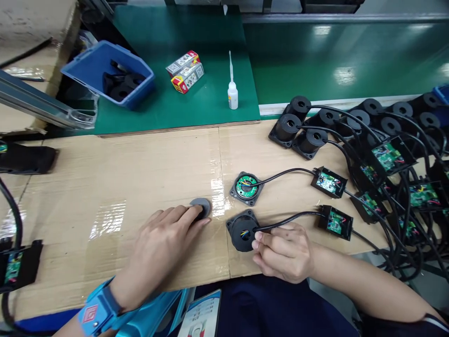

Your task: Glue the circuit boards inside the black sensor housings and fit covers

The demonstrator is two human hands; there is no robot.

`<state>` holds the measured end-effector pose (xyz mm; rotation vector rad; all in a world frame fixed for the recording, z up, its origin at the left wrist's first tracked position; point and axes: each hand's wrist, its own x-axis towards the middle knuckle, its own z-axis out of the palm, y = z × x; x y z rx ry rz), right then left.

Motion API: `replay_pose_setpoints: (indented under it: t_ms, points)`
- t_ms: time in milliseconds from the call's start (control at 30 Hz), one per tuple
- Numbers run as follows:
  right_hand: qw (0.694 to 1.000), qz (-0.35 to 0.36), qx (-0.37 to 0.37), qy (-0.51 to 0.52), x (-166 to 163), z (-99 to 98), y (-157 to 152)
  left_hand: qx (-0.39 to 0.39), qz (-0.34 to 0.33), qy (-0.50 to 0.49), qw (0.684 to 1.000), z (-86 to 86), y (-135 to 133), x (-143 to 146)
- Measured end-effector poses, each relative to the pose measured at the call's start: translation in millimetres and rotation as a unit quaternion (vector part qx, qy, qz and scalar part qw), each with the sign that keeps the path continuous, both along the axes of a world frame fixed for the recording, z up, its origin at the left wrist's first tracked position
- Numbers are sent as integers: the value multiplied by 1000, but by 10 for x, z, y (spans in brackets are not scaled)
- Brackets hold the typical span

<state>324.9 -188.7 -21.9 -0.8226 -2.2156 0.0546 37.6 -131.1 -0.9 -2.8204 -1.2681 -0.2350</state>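
My left hand (164, 238), wearing a blue wrist strap (100, 311), is closed on a round grey-topped black piece (200, 202) at the cardboard surface. Thumb and fingers of my right hand (284, 250) pinch a black cable (289, 219) where it meets a black square-flanged round housing (242, 236). Coloured wires show in that housing's centre opening. The cable's other end enters a black box with a green circuit board (338, 222). Just beyond lies a similar flanged housing with a green ring board (246, 186), wired to another open box (329, 181).
Black cylindrical housings, cables and open circuit boxes (389, 157) crowd the right side. At the back are a blue bin (140, 96) of black parts, a small carton (185, 71) and a white dropper bottle (233, 96). More cabled black parts (26, 159) lie far left.
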Motion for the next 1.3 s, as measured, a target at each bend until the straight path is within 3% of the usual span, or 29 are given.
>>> replay_pose_setpoints:
  t_ms: [133,267,467,533,600,700,767,967,1300]
  points:
    - [1000,1,4,-6,5,0,-3,-65,-16,-48,997,-69,25,-69]
    - [1000,1,-1,-6,-6,-1,-3,-65,-8,-60,996,-132,4,-100]
    - [1000,-7,7,13,-32,-31,-6,-112,-32,-158,981,1,135,24]
    - [1000,-5,7,16,-32,-32,-7,-135,-42,-215,966,41,281,131]
    - [1000,-6,9,12,-29,-22,-9,-174,-102,-265,943,25,461,286]
    - [1000,-7,1,0,-26,5,-11,-252,-192,-316,895,-75,690,558]
    - [1000,-11,0,-4,-31,20,-7,-283,-197,-341,875,-144,748,699]
    - [999,-21,14,21,-58,11,21,-174,-100,-349,915,-202,549,748]
    - [998,-17,29,49,-93,-70,11,-109,-85,-343,929,-245,477,706]
